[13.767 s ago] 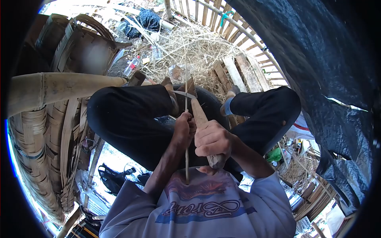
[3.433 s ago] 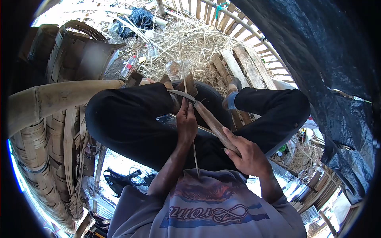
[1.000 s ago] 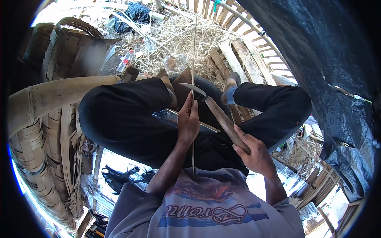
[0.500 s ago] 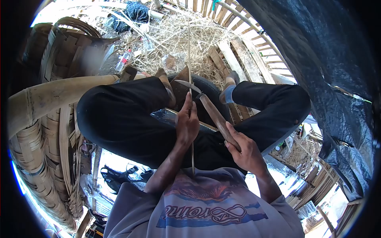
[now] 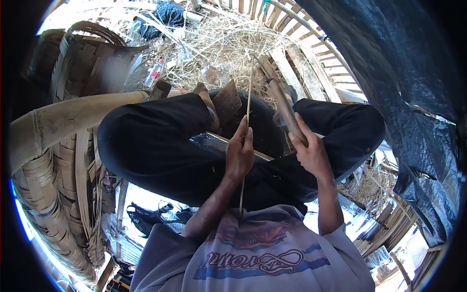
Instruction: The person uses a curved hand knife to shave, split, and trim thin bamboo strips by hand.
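Note:
My left hand (image 5: 239,155) pinches a long thin bamboo strip (image 5: 250,92), which runs from my shirt front out past my knees. In my right hand (image 5: 310,152) is the wooden handle of a knife (image 5: 280,101), gripped near its lower end. The knife points forward, to the right of the strip, and its blade is thin and blurred near the straw. A brown flat piece (image 5: 227,101) stands by my left foot, beside a dark round tyre-like object (image 5: 260,121) between my legs.
A thick bamboo pole (image 5: 73,116) and woven bamboo panels (image 5: 44,194) are on the left. Straw (image 5: 219,44), a plastic bottle (image 5: 154,73) and wooden boards (image 5: 287,73) lie ahead. A dark plastic sheet (image 5: 389,53) hangs at the right, and black straps (image 5: 146,216) lie at the lower left.
The knife has moved forward and right, away from the strip, with my right hand. My left hand and the strip have shifted slightly right.

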`<state>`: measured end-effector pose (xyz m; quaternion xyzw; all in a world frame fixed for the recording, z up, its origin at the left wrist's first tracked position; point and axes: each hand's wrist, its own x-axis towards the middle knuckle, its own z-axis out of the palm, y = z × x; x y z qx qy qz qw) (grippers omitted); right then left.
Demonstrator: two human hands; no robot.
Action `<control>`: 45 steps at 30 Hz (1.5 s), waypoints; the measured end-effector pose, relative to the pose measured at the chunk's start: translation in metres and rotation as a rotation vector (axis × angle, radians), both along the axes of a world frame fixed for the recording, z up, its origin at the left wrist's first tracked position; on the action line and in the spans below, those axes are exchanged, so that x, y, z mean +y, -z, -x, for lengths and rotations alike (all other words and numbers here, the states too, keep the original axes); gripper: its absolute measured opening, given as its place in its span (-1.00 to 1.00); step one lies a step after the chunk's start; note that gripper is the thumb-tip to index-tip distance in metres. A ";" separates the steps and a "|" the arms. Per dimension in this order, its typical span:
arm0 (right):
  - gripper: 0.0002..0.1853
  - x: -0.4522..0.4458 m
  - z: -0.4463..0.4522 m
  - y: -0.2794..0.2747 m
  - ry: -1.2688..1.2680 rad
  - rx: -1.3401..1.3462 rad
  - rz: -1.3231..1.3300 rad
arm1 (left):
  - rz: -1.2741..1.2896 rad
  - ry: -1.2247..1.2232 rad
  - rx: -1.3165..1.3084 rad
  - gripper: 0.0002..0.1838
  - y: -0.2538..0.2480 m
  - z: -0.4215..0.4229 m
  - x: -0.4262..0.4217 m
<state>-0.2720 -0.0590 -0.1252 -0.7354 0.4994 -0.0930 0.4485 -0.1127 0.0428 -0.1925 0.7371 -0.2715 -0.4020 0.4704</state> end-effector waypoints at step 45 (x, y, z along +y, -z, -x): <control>-0.40 0.030 0.016 -0.031 -0.210 0.084 -0.117 | -0.108 -0.142 0.311 -0.50 -0.004 -0.010 -0.003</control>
